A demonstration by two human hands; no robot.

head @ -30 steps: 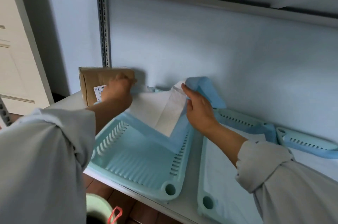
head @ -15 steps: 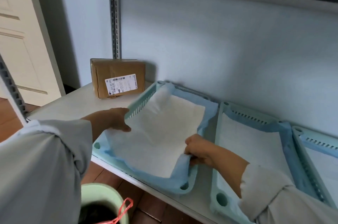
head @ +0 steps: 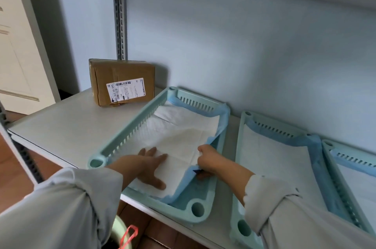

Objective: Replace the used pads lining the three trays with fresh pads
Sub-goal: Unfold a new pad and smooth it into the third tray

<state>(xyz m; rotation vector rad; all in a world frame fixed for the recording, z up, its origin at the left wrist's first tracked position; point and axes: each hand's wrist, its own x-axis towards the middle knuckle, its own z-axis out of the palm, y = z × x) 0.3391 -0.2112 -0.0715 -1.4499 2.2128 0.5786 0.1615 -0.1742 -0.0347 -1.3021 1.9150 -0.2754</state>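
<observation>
Left hand [head: 151,167] flat, fingers straight, pressing white absorbent pad with blue edging [head: 179,137] into leftmost pale-green slotted plastic tray [head: 130,137]. Right hand [head: 207,160] grip pinches pad's blue edge near tray's right wall. Two more padded trays to right, on grey shelf [head: 67,126]. Brown cardboard parcel [head: 122,83] behind, upright.

A pale grey shelf [head: 61,126] of a metal rack carries four things. A taped cardboard box [head: 122,82] with a printed label stands at the back left, near the upright post. Three pale green slotted trays rest side by side: left tray [head: 126,139], middle tray [head: 238,167] just beside it, right tray [head: 333,169] against the middle one, partly cut off by the frame edge.
</observation>
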